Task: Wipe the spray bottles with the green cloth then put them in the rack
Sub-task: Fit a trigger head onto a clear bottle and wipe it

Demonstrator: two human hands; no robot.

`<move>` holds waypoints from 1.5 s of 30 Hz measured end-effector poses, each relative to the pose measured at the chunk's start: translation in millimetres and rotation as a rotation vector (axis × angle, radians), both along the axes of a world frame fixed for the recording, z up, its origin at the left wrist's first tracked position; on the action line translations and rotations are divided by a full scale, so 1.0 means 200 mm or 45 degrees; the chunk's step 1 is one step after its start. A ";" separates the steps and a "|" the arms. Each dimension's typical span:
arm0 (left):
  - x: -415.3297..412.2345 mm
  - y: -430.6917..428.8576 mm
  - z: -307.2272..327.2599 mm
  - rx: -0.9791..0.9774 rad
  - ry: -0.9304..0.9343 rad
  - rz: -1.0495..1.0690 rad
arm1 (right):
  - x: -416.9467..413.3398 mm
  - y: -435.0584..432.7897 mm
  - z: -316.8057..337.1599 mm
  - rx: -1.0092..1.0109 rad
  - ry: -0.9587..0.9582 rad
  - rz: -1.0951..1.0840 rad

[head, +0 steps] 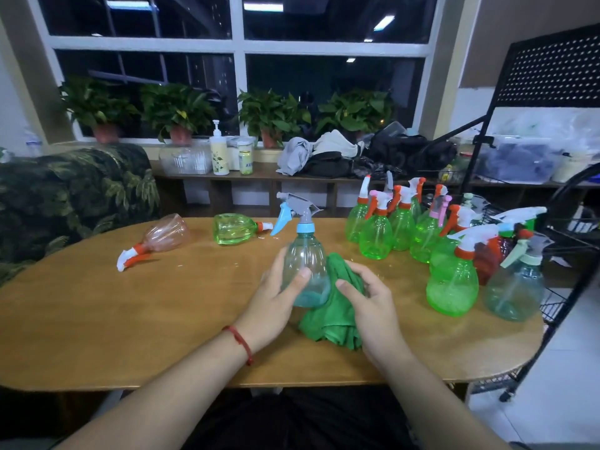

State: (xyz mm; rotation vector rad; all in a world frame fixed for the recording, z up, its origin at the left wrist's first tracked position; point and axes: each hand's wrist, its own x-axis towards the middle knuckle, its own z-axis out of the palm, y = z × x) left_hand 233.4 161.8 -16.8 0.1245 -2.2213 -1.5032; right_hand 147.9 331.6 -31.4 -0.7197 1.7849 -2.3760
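A clear blue-tinted spray bottle (303, 254) with a blue collar and grey trigger head stands upright at the table's middle. My left hand (274, 300) grips its body from the left, thumb across the front. My right hand (367, 303) holds the bunched green cloth (334, 306) against the bottle's right side. A pink bottle (162, 237) and a green bottle (235, 228) lie on their sides at the far left of the table. Several green, red and blue bottles (451, 277) stand grouped on the right. The black wire rack (565, 241) stands beside the table's right end.
The wooden table (130, 319) has a rounded right end next to the rack. A leaf-patterned sofa (65, 196) is at the left. A low shelf under the window carries potted plants (177, 108), a pump bottle, jars and piled clothes.
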 end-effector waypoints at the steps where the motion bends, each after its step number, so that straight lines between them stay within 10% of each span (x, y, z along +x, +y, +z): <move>1: -0.02 0.02 0.03 -0.062 -0.029 -0.008 | -0.02 0.05 0.00 0.011 0.026 -0.008; 14: -0.62 0.34 0.18 -0.120 -0.103 -0.164 | -0.17 0.32 -0.04 -0.372 -0.271 -0.592; 31: -1.20 0.49 0.13 -0.645 -0.334 -0.008 | -0.16 0.34 -0.04 -0.360 -0.292 -0.533; 45: -1.03 0.34 0.18 -0.365 -0.453 -0.154 | -0.16 0.34 -0.05 -0.281 -0.284 -0.504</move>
